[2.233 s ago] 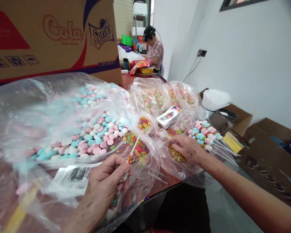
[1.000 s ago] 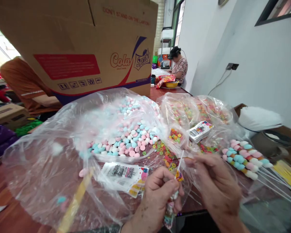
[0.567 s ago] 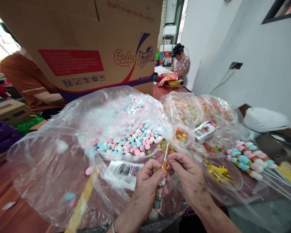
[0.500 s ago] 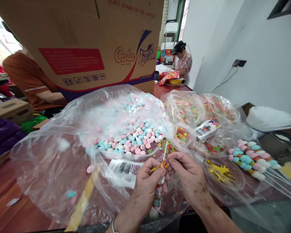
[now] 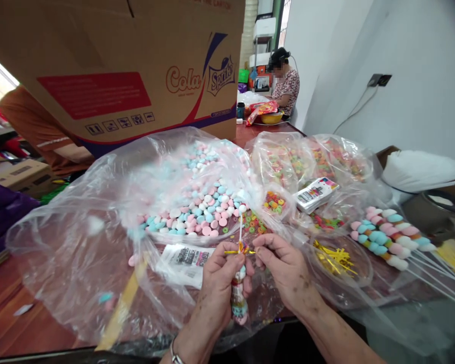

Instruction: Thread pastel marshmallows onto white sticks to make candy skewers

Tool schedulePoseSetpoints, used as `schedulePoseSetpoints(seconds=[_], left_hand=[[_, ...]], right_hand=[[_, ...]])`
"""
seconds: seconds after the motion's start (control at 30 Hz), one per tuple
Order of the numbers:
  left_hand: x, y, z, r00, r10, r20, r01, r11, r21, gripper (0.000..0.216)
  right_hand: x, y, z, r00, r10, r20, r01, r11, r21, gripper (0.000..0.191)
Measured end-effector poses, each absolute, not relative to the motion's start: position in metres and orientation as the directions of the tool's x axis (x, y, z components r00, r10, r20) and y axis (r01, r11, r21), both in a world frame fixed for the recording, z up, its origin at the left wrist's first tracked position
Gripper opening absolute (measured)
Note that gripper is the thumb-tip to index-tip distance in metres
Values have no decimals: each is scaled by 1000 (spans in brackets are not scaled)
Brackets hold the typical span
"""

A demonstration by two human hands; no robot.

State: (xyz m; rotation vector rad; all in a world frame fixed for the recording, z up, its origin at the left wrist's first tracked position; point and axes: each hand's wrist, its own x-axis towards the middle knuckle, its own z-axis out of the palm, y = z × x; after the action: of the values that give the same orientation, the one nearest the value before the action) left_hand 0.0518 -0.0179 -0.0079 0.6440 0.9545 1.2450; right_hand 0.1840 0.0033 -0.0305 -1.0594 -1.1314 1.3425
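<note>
I saw left hand (image 5: 220,277), fingers pinching wrapped candy skewer (image 5: 238,299) at neck; right hand (image 5: 288,270), fingers pinching gold tie (image 5: 232,252); judged tying underway; next likely called for firm twist.

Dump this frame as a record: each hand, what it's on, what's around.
Left hand: grips wrapped candy skewer, white stick pointing away
Right hand: thumb and finger pinch one end of gold tie
Tie position: across the stick, at the wrapper's gathered end
Left of hands: printed packets under clear plastic
Beyond hands: pink, blue and white candies
Right of hands: loose gold ties; farther right, unwrapped candy skewers
Background: printed carton; seated person
</note>
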Motion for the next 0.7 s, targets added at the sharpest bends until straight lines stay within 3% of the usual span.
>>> schedulePoseSetpoints(seconds=[0.2, 0.37, 0.43, 0.53, 0.6, 0.7], left_hand=[[55, -19, -9, 34, 966, -257, -475, 241, 846, 20], [59, -17, -13, -55, 971, -232, -424, 188, 886, 18], [60, -14, -13, -105, 969, -224, -396, 165, 903, 17], [55, -6, -10, -113, 962, -247, -324, 199, 925, 18], [48, -2, -7, -26, 954, -299, -256, 283, 924, 18], [34, 2, -1, 212, 896, -390, -180, 428, 886, 13]], right_hand=[[194, 2, -16, -222, 971, 92, 118, 120, -986, 15], [188, 1, -20, -205, 945, 256, 377, 318, -870, 20], [185, 1, -24, -203, 886, 417, 506, 460, -730, 23], [184, 7, -27, -347, 698, 626, 629, 668, -397, 28], [187, 14, -25, -472, 566, 676, 591, 772, -233, 27], [197, 26, -12, -608, 384, 695, 394, 906, -156, 22]])
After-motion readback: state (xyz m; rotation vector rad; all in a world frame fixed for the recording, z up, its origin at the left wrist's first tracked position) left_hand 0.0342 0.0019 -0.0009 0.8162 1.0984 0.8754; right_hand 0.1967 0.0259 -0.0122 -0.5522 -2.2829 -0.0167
